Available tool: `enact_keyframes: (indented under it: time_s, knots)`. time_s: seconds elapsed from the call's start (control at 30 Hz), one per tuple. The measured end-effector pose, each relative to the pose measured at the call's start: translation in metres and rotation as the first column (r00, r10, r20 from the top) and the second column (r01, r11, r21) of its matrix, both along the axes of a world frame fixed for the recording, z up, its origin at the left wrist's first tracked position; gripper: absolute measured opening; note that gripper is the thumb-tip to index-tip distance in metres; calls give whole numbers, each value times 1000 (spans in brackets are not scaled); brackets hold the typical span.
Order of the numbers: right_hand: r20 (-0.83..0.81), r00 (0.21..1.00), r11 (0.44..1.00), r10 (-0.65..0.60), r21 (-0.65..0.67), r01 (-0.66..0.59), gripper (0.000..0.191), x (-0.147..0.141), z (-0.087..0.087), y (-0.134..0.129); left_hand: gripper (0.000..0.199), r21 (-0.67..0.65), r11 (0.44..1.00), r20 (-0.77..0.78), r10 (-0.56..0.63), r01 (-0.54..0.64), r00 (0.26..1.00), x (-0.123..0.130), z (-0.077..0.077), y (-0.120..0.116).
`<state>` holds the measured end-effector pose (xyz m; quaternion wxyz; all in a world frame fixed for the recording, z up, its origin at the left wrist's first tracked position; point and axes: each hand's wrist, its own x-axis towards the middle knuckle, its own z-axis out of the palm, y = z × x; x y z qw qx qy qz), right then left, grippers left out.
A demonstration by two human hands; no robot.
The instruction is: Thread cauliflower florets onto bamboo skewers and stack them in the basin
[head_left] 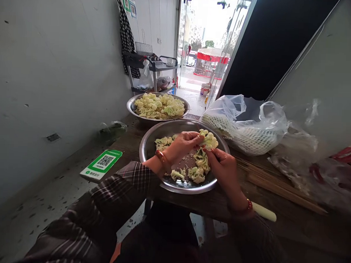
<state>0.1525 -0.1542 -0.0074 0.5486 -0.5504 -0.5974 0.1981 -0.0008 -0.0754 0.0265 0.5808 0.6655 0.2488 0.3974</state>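
A pale cauliflower floret [209, 139] is held over the near metal bowl [146, 142]. My left hand [185, 144] has its fingers closed on the floret's left side. At the floret's lower edge, the fingertips of my right hand [222, 164] are pinched together against it. Several cauliflower pieces [196, 174] and small crumbs lie inside the near bowl. Behind it stands a second metal bowl [129, 105] heaped with cauliflower florets [153, 104].
Clear plastic bags [247, 130] with white netting stand at the right. Thin wooden skewers [277, 185] and a pale rod-like handle [264, 212] lie on the table. A green QR-code card [103, 163] sits at the left edge. Behind are a shelf cart [163, 67] and a glass door.
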Motion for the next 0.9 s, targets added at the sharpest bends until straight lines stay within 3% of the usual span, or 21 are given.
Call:
enact_keyframes:
  time_s: [0.13,0.3,0.47,0.57,0.63,0.9]
  knots:
    - [-5,999,999,-33,19,33,40,4,-3,-1,48,26,1000,10,-10,10,1000,7,-8,3]
    - [-86,996,999,28,-14,-29,36,13,-9,7,41,4,999,-29,-49,49,998,9,-8,9]
    - [-329,944,1000,-14,5,16,29,15,-11,13,25,124,992,-267,24,10,963,2,-4,16]
    - [-360,933,1000,-10,18,17,29,14,-12,12,21,322,935,-614,85,151,785,1,-8,18]
    - [-345,939,1000,-8,21,16,28,15,-13,11,17,350,886,-765,84,303,638,1,-10,16]
    - [-271,963,1000,-7,15,12,31,16,-14,13,9,121,774,-977,-16,621,211,-8,-4,13]
